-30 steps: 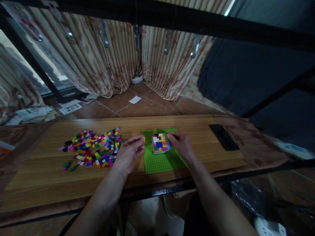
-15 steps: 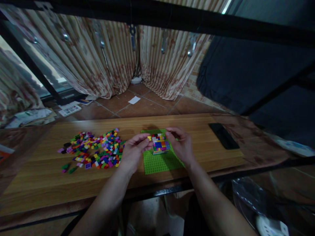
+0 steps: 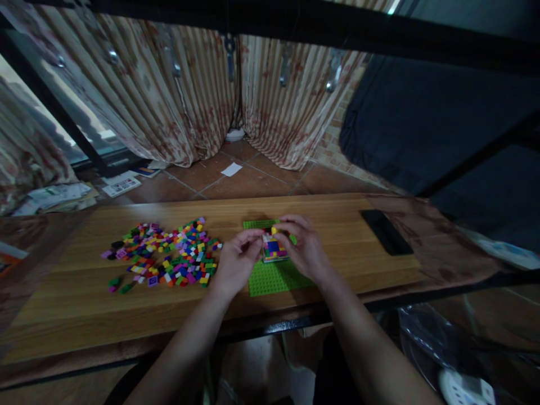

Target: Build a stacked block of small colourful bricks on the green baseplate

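Observation:
A multicoloured block of toy bricks [image 3: 273,247] stands on a green studded baseplate [image 3: 276,279]. My right hand [image 3: 304,243] is over the block's right and far part, pinching a small yellow brick [image 3: 274,230] between thumb and fingertips just above its far edge. On the other side, my left hand [image 3: 239,256] has thumb and fingers pressed together at the block's left edge. Whatever those left fingertips hold, if anything, is hidden. Part of the block's top is covered by my right fingers.
Many loose coloured bricks [image 3: 185,253] lie spread over the left of the wooden table [image 3: 169,320]. A black phone-like slab [image 3: 386,232] lies at the right. A dark bar [image 3: 253,25] with hanging utensils crosses above the far side.
The yellow brick has passed from my left fingertips to my right hand, which has moved left over the block. My left hand stays at the block's left side. The view shifted slightly.

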Motion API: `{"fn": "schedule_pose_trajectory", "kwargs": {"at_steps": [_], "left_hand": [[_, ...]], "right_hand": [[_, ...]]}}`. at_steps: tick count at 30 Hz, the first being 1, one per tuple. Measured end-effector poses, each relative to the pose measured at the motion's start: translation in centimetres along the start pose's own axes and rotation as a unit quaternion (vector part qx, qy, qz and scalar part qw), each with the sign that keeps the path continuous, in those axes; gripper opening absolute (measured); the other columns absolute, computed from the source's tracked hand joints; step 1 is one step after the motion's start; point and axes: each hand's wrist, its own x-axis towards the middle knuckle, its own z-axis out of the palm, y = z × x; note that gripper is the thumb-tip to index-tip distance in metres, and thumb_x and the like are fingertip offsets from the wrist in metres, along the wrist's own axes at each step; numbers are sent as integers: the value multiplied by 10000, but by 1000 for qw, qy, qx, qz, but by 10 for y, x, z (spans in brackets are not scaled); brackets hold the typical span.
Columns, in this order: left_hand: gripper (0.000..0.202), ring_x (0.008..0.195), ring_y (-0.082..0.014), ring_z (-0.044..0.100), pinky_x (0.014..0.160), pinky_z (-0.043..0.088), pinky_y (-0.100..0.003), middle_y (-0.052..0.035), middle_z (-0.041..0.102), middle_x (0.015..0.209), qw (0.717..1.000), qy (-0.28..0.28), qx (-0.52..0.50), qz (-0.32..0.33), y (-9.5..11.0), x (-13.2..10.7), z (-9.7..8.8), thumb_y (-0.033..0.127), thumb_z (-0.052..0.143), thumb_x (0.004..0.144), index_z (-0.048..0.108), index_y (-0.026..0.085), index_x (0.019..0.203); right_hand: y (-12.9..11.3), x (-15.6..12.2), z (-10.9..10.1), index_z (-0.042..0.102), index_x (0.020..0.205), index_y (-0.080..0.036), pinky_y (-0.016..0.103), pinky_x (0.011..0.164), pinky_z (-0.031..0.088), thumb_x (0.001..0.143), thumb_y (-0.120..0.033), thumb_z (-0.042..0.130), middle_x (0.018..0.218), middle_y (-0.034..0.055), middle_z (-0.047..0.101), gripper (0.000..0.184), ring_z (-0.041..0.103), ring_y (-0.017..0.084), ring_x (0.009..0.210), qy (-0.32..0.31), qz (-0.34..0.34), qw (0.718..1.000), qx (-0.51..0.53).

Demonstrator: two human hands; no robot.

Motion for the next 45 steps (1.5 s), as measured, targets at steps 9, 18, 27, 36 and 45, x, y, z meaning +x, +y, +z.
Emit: {"fn": "schedule_pose_trajectory", "kwargs": {"at_steps": [9, 18, 27, 36, 45], "left_hand": [[284, 682, -186, 634, 705, 453, -253, -22, 742, 845, 964, -24, 253, 80, -1, -8, 6, 227, 648, 798, 720, 279, 1068], [480, 770, -224, 682, 747, 498, -334, -88, 731, 1002, 852, -90, 505, 99, -8, -9, 9, 309, 400, 947, 442, 210, 1415], [480, 809, -225, 698, 730, 506, -321, -96, 732, 1024, 816, -87, 562, 107, -8, -10, 11, 329, 364, 966, 415, 201, 1426], [486, 821, -226, 704, 748, 504, -324, -86, 738, 997, 797, -90, 586, 116, -8, -10, 10, 331, 342, 975, 367, 223, 1448], [478, 832, -230, 706, 753, 505, -325, -97, 744, 960, 775, -92, 614, 120, -8, -12, 12, 343, 298, 987, 394, 192, 1431]], "right_hand": [[10, -4, 2, 711, 1026, -226, 449, 946, 459, 892, -246, 561, 1140, 112, 604, 202, 548, 261, 1076, -13, -23, 995, -96], [12, -6, 0, 695, 1046, -246, 482, 968, 464, 866, -271, 593, 1195, 100, 600, 208, 549, 262, 1120, 3, 3, 999, -52], [15, -3, 9, 696, 1002, -213, 420, 898, 502, 863, -374, 575, 1104, 97, 649, 244, 617, 230, 1043, 53, 129, 986, 89], [13, -1, 21, 705, 1003, -203, 416, 878, 485, 824, -384, 602, 1051, 88, 688, 275, 626, 237, 1006, 39, 203, 974, 89], [10, 0, 22, 717, 979, -199, 402, 844, 491, 789, -386, 612, 1003, 75, 717, 286, 649, 227, 909, 36, 251, 961, 114]]}}
